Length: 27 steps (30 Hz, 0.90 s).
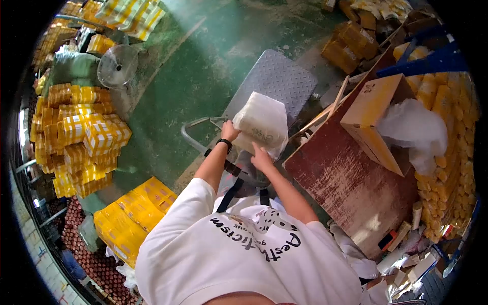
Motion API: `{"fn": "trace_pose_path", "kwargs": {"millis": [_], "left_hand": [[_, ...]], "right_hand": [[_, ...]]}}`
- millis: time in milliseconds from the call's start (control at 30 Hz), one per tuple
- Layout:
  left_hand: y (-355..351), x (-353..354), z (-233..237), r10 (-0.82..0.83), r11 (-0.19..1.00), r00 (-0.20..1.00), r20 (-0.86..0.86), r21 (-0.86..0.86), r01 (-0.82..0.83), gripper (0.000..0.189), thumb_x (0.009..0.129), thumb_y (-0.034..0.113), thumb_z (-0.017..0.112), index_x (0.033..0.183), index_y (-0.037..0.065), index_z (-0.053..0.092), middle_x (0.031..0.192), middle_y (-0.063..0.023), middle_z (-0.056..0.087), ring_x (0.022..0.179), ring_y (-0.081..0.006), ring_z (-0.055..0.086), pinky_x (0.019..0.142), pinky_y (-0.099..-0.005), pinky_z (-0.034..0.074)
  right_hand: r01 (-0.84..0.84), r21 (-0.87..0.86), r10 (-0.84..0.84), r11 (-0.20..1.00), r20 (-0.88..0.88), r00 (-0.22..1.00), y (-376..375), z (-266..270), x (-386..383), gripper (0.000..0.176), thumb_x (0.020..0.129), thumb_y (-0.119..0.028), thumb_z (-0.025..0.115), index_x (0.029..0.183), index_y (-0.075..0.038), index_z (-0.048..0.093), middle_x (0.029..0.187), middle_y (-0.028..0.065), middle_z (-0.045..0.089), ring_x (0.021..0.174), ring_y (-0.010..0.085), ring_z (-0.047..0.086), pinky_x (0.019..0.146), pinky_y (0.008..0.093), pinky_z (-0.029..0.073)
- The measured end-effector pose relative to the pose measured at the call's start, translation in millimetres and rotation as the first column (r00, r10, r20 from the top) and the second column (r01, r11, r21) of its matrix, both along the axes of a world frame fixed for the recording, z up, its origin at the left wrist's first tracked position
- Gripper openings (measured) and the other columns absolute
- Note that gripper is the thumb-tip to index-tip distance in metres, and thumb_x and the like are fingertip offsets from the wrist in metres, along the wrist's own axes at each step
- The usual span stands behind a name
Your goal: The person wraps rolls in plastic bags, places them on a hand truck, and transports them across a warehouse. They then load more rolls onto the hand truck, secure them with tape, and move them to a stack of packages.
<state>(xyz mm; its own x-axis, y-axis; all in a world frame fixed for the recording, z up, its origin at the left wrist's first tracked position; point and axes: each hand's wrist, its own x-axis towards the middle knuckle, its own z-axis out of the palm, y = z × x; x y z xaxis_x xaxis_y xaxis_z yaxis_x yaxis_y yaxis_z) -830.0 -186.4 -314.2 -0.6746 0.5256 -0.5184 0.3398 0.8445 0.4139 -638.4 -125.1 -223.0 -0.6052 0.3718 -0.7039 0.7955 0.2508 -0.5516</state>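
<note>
A whitish package wrapped in clear plastic (260, 118), with dark handwriting near its lower side, is held in front of me. My left hand (230, 132) is closed on its left edge, and a black band circles that wrist. At the near edge of the package, my right hand (262, 158) grips the plastic with its index finger stretched along it. Behind the package in this view lies the grey diamond-plate platform (277, 76) of a cart. Its bent metal handle (191, 136) curves round to the left of my hands.
Yellow-taped parcels (84, 134) are piled at the left, with larger yellow parcels (134, 213) nearer me. At right, a worn reddish board (351, 188) bears an open cardboard box (373, 122) with white plastic (414, 132) spilling out. Several brown boxes (351, 46) stand farther back on the green floor (173, 91).
</note>
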Motion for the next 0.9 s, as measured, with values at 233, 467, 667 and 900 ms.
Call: {"fn": "trace_pose_path", "kwargs": {"millis": [233,467,667,900], "left_hand": [[0.8,-14.6,-10.8,0.121,0.993,0.967,0.224,-0.032,-0.116,0.028,0.068,0.029,0.067,0.081,0.004,0.064,0.074,-0.0134,0.064,0.074,-0.0270,0.062,0.068,-0.0350,0.048],[-4.1,-23.8,-32.9,0.145,0.988,0.895,0.423,-0.014,-0.153,0.025,0.069,0.029,0.065,0.077,0.005,0.064,0.073,-0.0124,0.065,0.070,-0.0272,0.061,0.066,-0.0338,0.047],[-0.2,-17.5,-26.1,0.125,0.992,0.934,0.336,-0.011,-0.129,0.031,0.073,0.036,0.058,0.086,0.008,0.063,0.086,-0.0164,0.064,0.082,-0.0340,0.060,0.073,-0.0387,0.047],[-7.5,-17.8,-66.1,0.086,0.996,0.926,0.367,-0.031,-0.080,0.034,0.077,0.035,0.052,0.092,0.006,0.060,0.093,-0.0167,0.064,0.091,-0.0338,0.059,0.079,-0.0409,0.046]], "right_hand": [[-0.367,0.165,0.321,0.915,0.251,0.913,-9.9,-66.5,-52.2,0.067,0.082,-0.020,0.053,0.141,-0.028,0.021,0.116,0.0176,0.049,0.101,0.0347,0.054,0.082,0.0483,0.044],[-0.518,0.327,0.411,0.790,0.344,0.845,-21.0,-80.1,-65.9,0.057,0.084,-0.016,0.046,0.138,-0.026,0.029,0.095,0.0136,0.059,0.084,0.0299,0.061,0.064,0.0439,0.049],[-0.502,0.274,0.444,0.821,0.248,0.861,-10.2,-71.1,-81.8,0.041,0.082,-0.012,0.047,0.123,-0.013,0.049,0.090,0.0119,0.062,0.079,0.0251,0.062,0.066,0.0392,0.050],[0.372,-0.299,-0.456,0.879,-0.299,0.838,22.9,80.7,67.5,0.034,0.086,-0.017,0.055,0.118,-0.009,0.055,0.091,0.0068,0.062,0.081,0.0148,0.060,0.071,0.0275,0.048]]}}
